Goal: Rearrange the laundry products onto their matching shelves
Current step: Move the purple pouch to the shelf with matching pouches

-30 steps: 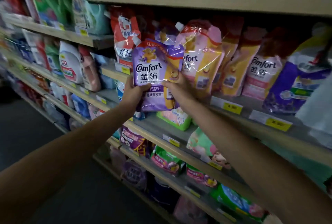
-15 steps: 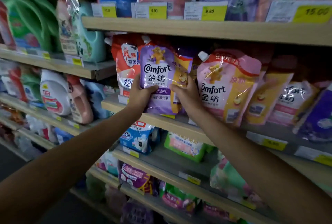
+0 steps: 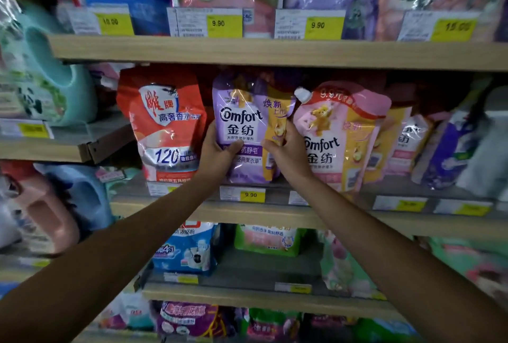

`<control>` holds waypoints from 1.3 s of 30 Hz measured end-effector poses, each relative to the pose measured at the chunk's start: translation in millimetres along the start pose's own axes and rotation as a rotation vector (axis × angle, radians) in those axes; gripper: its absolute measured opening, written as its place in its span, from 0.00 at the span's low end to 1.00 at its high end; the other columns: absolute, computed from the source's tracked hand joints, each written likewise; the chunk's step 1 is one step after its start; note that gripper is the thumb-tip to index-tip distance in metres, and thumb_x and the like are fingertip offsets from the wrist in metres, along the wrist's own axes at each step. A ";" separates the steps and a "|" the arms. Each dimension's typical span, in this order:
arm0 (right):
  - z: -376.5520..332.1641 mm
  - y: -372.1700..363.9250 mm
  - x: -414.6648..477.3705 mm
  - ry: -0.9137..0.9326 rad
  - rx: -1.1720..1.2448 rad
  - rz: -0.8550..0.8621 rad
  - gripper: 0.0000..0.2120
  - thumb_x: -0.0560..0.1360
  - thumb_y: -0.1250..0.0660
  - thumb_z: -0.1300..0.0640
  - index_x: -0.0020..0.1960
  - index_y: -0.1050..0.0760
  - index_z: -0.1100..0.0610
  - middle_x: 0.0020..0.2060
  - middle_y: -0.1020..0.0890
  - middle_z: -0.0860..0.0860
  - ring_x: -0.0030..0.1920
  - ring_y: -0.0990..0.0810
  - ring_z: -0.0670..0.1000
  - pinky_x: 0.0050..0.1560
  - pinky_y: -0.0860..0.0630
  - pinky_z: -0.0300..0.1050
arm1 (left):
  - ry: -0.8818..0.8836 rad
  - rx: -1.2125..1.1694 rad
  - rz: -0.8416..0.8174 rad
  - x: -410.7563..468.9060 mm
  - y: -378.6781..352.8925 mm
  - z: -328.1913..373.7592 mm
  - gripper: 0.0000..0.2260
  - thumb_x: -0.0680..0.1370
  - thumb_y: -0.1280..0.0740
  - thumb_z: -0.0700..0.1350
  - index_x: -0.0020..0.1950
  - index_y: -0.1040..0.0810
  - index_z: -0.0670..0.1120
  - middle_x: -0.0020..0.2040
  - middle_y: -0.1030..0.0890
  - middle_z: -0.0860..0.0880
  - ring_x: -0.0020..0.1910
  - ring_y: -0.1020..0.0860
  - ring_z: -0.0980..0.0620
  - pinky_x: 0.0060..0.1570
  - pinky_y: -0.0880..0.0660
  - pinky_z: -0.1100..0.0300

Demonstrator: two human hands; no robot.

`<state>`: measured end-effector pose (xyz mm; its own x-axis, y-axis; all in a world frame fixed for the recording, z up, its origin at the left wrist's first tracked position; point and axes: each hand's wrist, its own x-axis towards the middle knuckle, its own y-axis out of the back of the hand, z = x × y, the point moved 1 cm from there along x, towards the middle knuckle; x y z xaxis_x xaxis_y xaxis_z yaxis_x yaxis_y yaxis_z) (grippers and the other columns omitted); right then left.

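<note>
A purple Comfort softener pouch point(image 3: 243, 122) stands upright on the middle shelf point(image 3: 275, 215), above a 9.90 price tag point(image 3: 243, 194). My left hand point(image 3: 218, 154) grips its lower left edge, thumb across the front. My right hand point(image 3: 288, 150) holds its right edge. A red detergent pouch point(image 3: 167, 122) stands just to its left and a pink Comfort pouch point(image 3: 341, 133) just to its right, partly behind my right hand.
More Comfort pouches point(image 3: 406, 139) and a purple-white pack point(image 3: 450, 147) fill the shelf to the right. Bagged products line the upper shelf point(image 3: 275, 52). Teal and pink jugs point(image 3: 55, 95) crowd the left shelves. Blue and green packs point(image 3: 189, 249) sit below.
Both hands carried the purple pouch up and back into the gap between the red pouch and the pink pouch; its base now rests on the shelf.
</note>
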<state>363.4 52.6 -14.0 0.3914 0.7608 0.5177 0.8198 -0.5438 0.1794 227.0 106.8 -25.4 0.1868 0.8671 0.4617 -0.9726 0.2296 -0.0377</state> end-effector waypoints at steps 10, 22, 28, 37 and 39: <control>31.0 -20.5 -13.9 -0.052 -0.175 0.139 0.17 0.73 0.31 0.62 0.61 0.28 0.59 0.46 0.22 0.46 0.46 0.24 0.46 0.39 0.32 0.27 | 0.013 0.113 -0.162 11.5 16.3 -39.3 0.24 0.75 0.34 0.31 0.69 0.37 0.39 0.57 0.24 0.46 0.49 0.22 0.57 0.46 0.21 0.67; 35.2 -24.9 -22.3 -0.063 -0.261 0.071 0.18 0.73 0.33 0.58 0.59 0.35 0.58 0.31 0.32 0.42 0.32 0.29 0.44 0.45 0.26 0.52 | -0.031 0.207 -0.140 0.3 13.6 -39.8 0.24 0.75 0.32 0.45 0.67 0.38 0.45 0.55 0.22 0.53 0.55 0.22 0.52 0.57 0.24 0.50; 36.0 -25.9 -23.0 -0.039 -0.294 0.025 0.15 0.74 0.35 0.58 0.53 0.40 0.53 0.30 0.31 0.44 0.27 0.23 0.44 0.36 0.23 0.52 | -0.117 0.450 -0.128 -7.3 15.0 -38.3 0.25 0.78 0.37 0.52 0.71 0.42 0.47 0.64 0.24 0.50 0.57 0.22 0.48 0.49 0.26 0.55; 40.3 -14.6 -37.4 0.024 -0.723 -0.023 0.17 0.77 0.39 0.46 0.56 0.38 0.56 0.48 0.20 0.56 0.45 0.19 0.58 0.40 0.27 0.50 | -0.062 0.945 -0.123 -33.2 16.0 -33.4 0.31 0.78 0.40 0.57 0.74 0.45 0.41 0.66 0.27 0.41 0.58 0.23 0.37 0.52 0.26 0.46; 40.1 -6.4 -46.6 0.035 -0.927 -0.113 0.21 0.78 0.42 0.46 0.63 0.36 0.61 0.53 0.20 0.59 0.49 0.20 0.62 0.43 0.26 0.51 | -0.033 1.101 -0.166 -43.4 16.7 -32.9 0.33 0.79 0.41 0.56 0.75 0.47 0.37 0.65 0.27 0.39 0.60 0.25 0.37 0.57 0.29 0.46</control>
<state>356.7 34.8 -72.9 0.3045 0.8236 0.4785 0.1858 -0.5441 0.8182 207.2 87.5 -75.2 0.3382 0.8459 0.4124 -0.5307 -0.1904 0.8259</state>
